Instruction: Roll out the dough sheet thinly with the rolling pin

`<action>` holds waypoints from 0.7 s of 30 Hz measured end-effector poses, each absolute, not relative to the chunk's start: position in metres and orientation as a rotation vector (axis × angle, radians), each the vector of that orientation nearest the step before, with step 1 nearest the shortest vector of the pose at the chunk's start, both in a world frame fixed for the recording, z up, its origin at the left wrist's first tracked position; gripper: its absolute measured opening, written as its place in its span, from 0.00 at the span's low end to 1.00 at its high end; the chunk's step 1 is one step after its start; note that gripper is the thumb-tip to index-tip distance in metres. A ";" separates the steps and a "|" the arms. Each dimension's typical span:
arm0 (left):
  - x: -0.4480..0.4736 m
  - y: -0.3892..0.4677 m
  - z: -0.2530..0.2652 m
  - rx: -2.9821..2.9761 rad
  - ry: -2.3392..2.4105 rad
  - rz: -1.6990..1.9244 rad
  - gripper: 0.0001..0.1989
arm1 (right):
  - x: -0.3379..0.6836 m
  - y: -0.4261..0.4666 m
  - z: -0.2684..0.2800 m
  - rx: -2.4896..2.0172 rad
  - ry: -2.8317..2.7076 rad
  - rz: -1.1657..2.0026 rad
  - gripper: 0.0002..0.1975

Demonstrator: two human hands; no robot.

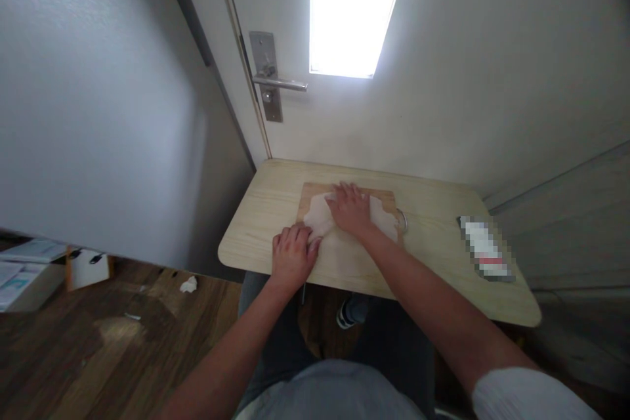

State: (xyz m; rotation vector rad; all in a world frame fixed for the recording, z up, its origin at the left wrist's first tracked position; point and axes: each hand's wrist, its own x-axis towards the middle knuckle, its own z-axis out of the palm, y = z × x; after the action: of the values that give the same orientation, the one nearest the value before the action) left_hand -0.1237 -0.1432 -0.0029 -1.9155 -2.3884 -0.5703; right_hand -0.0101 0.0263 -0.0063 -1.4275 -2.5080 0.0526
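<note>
A thin, pale sheet that looks like rolled-out dough (319, 215) is spread over a wooden cutting board (309, 191) on a small light-wood table. My right hand (350, 210) lies flat on the sheet's upper middle, its fingers stretched toward the board's far edge. Down at the near left corner of the board, my left hand (291, 252) rests with fingers slightly bent and thumb apart, touching the sheet's edge. Neither hand is wrapped around anything. My right hand and forearm hide part of the sheet. A metal ring handle (404, 220) sticks out from the board's right side.
The table (443, 210) stands against a pale door with a metal lever handle (280, 83). On its right end lies a flat, pixelated object (486, 249). A large grey panel (98, 111) rises at left. Crumpled white paper (188, 284) and boxes (34, 282) are on the wooden floor.
</note>
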 end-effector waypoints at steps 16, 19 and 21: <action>-0.137 -0.126 0.003 -1.839 -2.456 -0.510 0.17 | -0.059 0.054 -0.005 -1.391 -2.500 0.038 0.31; -0.137 -0.116 0.006 -1.858 -2.453 -0.515 0.17 | -0.067 0.059 -0.006 -1.400 -2.500 0.036 0.32; -0.137 -0.112 0.006 -1.863 -2.454 -0.509 0.16 | -0.071 0.062 -0.006 -1.405 -2.498 0.047 0.32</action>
State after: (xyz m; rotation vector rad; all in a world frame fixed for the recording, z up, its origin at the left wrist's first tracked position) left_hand -0.1370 -0.1117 0.0065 -1.8629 -2.4539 -0.5090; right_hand -0.0711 0.0617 -0.0061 -1.4045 -2.4979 0.0466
